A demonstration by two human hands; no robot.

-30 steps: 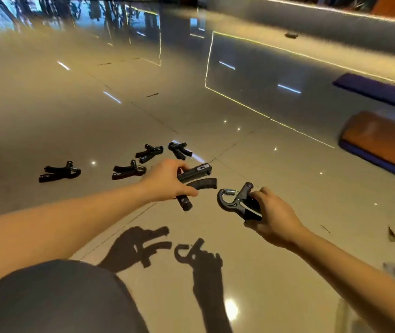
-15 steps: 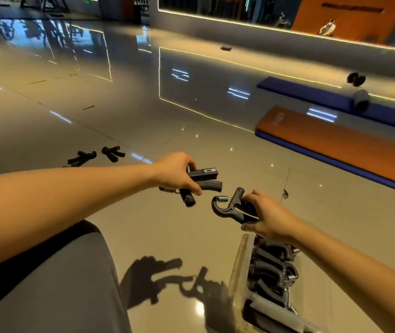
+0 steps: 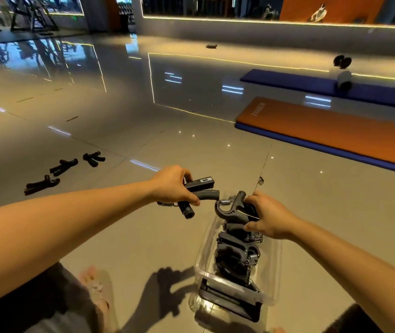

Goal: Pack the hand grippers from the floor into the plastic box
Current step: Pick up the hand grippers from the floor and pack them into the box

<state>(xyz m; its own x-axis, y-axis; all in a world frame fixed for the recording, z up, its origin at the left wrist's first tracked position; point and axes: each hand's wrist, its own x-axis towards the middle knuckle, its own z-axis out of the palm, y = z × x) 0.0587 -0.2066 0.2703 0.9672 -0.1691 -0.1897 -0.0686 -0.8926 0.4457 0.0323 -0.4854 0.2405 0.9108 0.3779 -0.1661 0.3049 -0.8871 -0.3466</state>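
Several hand grippers (image 3: 237,255) inside the plastic box (image 3: 203,248); left hand (image 3: 172,186), right hand (image 3: 269,218), each grip round another

A single head-worn wide-angle camera is aimed forward and down, close above the clear plastic box (image 3: 204,246) on the glossy beige tiled floor (image 3: 143,131).

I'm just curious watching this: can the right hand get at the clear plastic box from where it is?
Probably yes. The right hand holds a hand gripper just above the far end of the plastic box, whose top is open. Nothing lies between, though packed grippers already crowd it.
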